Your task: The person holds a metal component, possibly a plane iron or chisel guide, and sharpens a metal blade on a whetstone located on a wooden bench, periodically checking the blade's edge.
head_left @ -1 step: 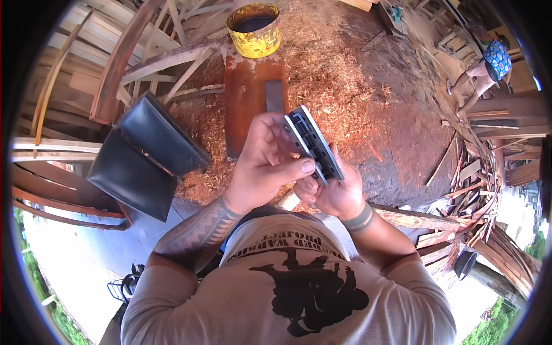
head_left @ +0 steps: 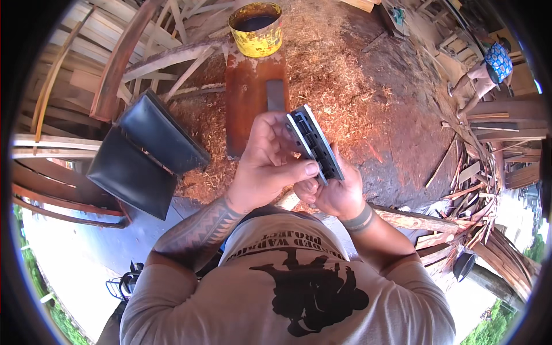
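Left hand: left hand (head_left: 265,167) closed around the near, lower end of the blade holder (head_left: 315,144), thumb pressed across its edge, fingers behind it.
Right hand: right hand (head_left: 336,192) cupped under the same end from the other side, fingers curled on it; a dark band sits on the wrist.
Blade holder: flat, narrow dark piece with pale metal edges, held in the air just in front of the rust-red board (head_left: 247,98) and above the person's chest.
Long axis: slanted, its far end up and toward the board, its near end down and toward the right hand; the broad slotted face is turned up to the camera.
Board: long rust-red slab lying on the ground, with a grey stone (head_left: 275,95) set in it.
Can: yellow, stained tin (head_left: 256,22) at the board's far end, dark liquid inside.
Ground: sawdust and shavings to the right of the board, darker dirt beyond.
Case: open black case (head_left: 144,155) left of the board.
Surroundings: stacked curved timber left of the board, scrap wood far to its right; outdoors, in daylight.
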The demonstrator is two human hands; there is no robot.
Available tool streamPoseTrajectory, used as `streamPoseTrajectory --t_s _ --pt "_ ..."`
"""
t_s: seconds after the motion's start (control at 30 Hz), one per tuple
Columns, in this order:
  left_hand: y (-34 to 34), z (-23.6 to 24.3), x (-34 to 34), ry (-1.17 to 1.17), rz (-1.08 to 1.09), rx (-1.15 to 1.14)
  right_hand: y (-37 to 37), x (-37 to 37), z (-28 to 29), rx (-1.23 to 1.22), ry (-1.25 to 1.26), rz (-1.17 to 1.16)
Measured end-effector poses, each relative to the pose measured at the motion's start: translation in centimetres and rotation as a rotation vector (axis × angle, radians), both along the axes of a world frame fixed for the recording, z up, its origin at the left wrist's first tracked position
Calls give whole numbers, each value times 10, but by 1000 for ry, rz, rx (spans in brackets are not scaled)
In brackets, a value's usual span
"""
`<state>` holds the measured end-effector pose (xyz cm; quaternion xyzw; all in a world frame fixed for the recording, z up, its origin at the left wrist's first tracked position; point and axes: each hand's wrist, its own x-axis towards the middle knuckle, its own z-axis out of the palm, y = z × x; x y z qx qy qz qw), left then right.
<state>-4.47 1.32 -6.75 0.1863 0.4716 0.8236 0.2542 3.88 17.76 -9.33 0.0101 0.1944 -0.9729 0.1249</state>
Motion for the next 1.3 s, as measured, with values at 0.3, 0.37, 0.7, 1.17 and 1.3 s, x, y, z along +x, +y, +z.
streamPoseTrajectory --t_s 0.3,0.37,0.7,1.17,1.3 --pt "5 -2 5 116 104 -84 -4 3 -10 -36 31 96" --pt "4 -3 4 118 117 -87 -6 3 -8 -26 13 102" --pt "-5 4 -10 -128 97 3 -10 0 3 18 53 129" --pt "-9 9 -18 -169 82 -24 -8 -2 8 -10 77 128" --pt "-3 8 -14 -41 76 -34 -6 -3 6 70 110 103"
